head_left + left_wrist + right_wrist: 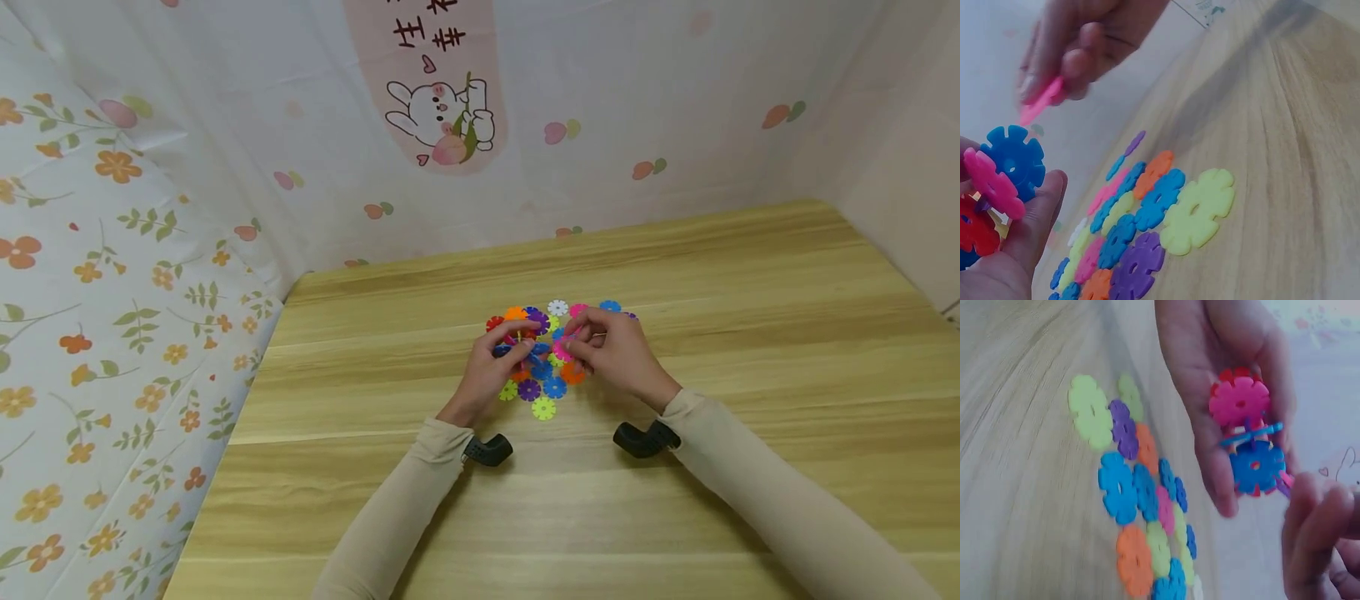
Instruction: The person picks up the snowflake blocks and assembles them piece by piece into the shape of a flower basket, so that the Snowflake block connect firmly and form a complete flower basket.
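My left hand (pixel 487 375) holds a cluster of joined notched plastic snowflake discs between thumb and fingers. Pink (pixel 992 181), blue (pixel 1016 161) and red discs (pixel 975 232) show in it in the left wrist view. In the right wrist view its blue disc (pixel 1257 467) faces the camera. Just beside the cluster, my right hand (pixel 626 354) pinches a single pink disc (pixel 1042 103) between thumb and fingertips. From the left wrist view, that disc appears close to the cluster's blue disc but apart from it. Beneath both hands lie loose discs.
Several loose discs lie flat on the wooden table (pixel 360 467), among them a yellow-green one (pixel 543 408) nearest me, a purple one (pixel 528 390) and a white one (pixel 557 308). Black wrist-worn devices (pixel 489 451) sit at both cuffs. A printed cloth (pixel 600 92) hangs behind the table.
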`<state>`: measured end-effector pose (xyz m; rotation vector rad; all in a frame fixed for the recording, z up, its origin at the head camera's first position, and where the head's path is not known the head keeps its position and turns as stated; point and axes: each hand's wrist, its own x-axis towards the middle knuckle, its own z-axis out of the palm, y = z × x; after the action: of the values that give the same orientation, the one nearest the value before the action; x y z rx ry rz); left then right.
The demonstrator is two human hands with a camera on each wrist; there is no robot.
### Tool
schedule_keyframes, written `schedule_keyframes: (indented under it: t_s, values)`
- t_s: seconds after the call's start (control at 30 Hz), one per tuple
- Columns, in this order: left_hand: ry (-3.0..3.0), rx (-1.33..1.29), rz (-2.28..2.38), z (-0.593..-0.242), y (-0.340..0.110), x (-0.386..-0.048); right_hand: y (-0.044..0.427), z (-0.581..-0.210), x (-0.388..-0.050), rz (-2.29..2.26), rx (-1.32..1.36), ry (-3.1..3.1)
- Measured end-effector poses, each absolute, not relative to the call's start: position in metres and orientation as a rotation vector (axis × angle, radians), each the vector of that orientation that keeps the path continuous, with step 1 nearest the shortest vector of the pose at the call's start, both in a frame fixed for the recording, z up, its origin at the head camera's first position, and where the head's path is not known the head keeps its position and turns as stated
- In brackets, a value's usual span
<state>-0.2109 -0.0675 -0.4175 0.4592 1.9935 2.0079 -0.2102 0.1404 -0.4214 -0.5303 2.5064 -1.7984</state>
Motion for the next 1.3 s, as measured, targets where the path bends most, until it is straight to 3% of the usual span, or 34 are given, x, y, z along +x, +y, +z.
schedule_keyframes:
  t_s: [0.87,1.3]
  values:
    - [2.162,0.728,1.887,-0.413,-0.049,-0.210,0.151,-0.399,-0.234,-1.566,-0.495,2.313]
    - [2.131,0.575,1.949,-0.420,-0.051,-0.204,0.146,-0.417,-0.236,-1.669,-0.674,2.313]
